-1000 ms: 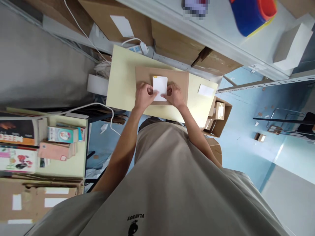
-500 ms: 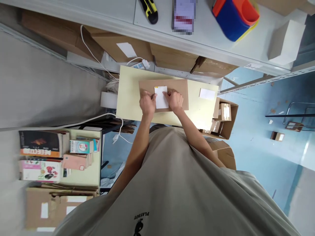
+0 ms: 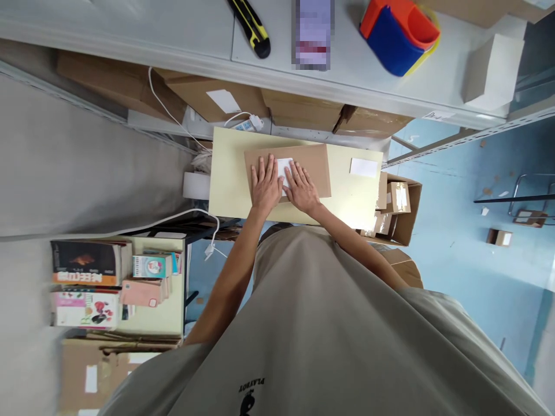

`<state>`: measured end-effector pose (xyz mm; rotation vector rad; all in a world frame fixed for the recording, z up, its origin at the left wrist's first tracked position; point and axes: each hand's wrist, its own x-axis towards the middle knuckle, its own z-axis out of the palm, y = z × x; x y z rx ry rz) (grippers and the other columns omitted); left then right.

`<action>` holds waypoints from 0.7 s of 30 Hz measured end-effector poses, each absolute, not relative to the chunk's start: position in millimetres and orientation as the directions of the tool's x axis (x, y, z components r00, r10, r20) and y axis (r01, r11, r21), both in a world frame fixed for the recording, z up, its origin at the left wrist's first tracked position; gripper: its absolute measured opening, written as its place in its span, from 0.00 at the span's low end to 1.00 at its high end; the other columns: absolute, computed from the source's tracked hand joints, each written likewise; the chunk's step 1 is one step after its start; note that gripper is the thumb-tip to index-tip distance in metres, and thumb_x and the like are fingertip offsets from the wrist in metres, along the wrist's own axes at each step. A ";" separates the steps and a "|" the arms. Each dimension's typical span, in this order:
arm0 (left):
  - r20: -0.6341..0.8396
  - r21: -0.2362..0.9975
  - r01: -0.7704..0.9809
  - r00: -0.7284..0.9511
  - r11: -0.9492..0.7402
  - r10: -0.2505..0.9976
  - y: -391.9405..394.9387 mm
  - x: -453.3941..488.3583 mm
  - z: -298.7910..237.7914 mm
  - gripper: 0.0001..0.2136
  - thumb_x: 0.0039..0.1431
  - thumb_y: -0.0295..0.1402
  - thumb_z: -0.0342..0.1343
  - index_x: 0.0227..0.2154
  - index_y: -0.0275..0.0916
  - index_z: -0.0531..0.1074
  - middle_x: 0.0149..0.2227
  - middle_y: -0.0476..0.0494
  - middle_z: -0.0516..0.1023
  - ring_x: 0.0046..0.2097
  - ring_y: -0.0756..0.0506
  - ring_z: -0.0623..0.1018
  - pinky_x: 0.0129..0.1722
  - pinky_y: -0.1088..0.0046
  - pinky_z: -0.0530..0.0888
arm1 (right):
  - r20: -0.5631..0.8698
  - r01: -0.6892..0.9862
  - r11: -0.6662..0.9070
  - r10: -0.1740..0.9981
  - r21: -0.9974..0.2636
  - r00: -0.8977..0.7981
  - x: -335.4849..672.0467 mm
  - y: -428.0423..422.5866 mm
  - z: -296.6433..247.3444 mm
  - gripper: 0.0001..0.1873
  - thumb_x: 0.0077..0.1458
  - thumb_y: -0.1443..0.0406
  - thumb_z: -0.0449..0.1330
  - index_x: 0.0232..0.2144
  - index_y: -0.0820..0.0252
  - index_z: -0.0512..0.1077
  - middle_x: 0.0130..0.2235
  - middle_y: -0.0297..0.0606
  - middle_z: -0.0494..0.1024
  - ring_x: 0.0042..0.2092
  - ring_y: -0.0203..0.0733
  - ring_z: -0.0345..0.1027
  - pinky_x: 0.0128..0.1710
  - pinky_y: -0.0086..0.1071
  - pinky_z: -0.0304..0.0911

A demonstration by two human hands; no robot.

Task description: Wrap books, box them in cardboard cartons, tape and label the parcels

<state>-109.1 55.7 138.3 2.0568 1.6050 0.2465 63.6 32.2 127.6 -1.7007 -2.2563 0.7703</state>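
A flat brown cardboard parcel (image 3: 312, 167) lies on a small pale yellow table (image 3: 229, 173). A white label (image 3: 284, 166) sits on the parcel's top, mostly covered by my hands. My left hand (image 3: 265, 184) lies flat with fingers stretched out over the label's left part. My right hand (image 3: 301, 188) lies flat beside it, fingers spread over the label's right part. Both palms press down on the parcel and hold nothing.
A second white label (image 3: 364, 167) lies at the table's right end. An open carton (image 3: 396, 205) of small boxes stands right of the table. A shelf above holds a yellow-black knife (image 3: 251, 26), a blue-orange tape dispenser (image 3: 396, 32) and a white box (image 3: 492, 66). Books (image 3: 87, 283) are stacked at left.
My hands went from pinching the white label at its edges to lying flat and open on top of it. The camera view shifted slightly, showing more of the upper shelf.
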 end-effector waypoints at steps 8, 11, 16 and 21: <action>-0.233 0.483 0.856 0.331 -0.186 0.915 -6.4 -117.9 144.2 0.35 0.82 0.39 0.44 0.86 0.36 0.54 0.87 0.39 0.52 0.89 0.30 0.42 0.87 0.36 0.39 | -0.142 0.859 0.174 0.952 -0.482 -0.272 64.2 26.0 122.7 0.39 0.84 0.54 0.41 0.87 0.66 0.50 0.88 0.47 0.47 0.89 0.58 0.37 0.89 0.63 0.36; -0.255 0.475 0.858 0.345 -0.193 0.904 -22.5 -118.9 147.5 0.35 0.82 0.39 0.45 0.86 0.34 0.55 0.87 0.37 0.51 0.89 0.29 0.44 0.87 0.36 0.39 | -0.160 0.869 0.187 0.944 -0.458 -0.288 61.2 18.3 125.9 0.38 0.85 0.55 0.40 0.87 0.65 0.51 0.88 0.46 0.47 0.89 0.59 0.37 0.89 0.62 0.36; -0.257 0.488 0.844 0.383 -0.223 0.887 -18.9 -126.5 150.9 0.36 0.82 0.41 0.46 0.86 0.33 0.54 0.87 0.35 0.51 0.89 0.28 0.44 0.86 0.34 0.37 | -0.217 0.857 0.282 0.890 -0.432 -0.402 81.4 -15.7 138.7 0.36 0.85 0.56 0.43 0.87 0.57 0.54 0.88 0.40 0.48 0.90 0.58 0.35 0.89 0.61 0.36; -0.263 0.494 0.862 0.272 -0.113 0.926 -33.9 -172.7 140.4 0.35 0.80 0.42 0.50 0.85 0.39 0.58 0.89 0.35 0.46 0.89 0.26 0.38 0.85 0.29 0.39 | -0.259 0.912 0.038 0.953 -0.409 -0.156 145.4 -61.1 140.1 0.39 0.81 0.54 0.54 0.87 0.53 0.55 0.89 0.42 0.40 0.90 0.61 0.28 0.88 0.65 0.33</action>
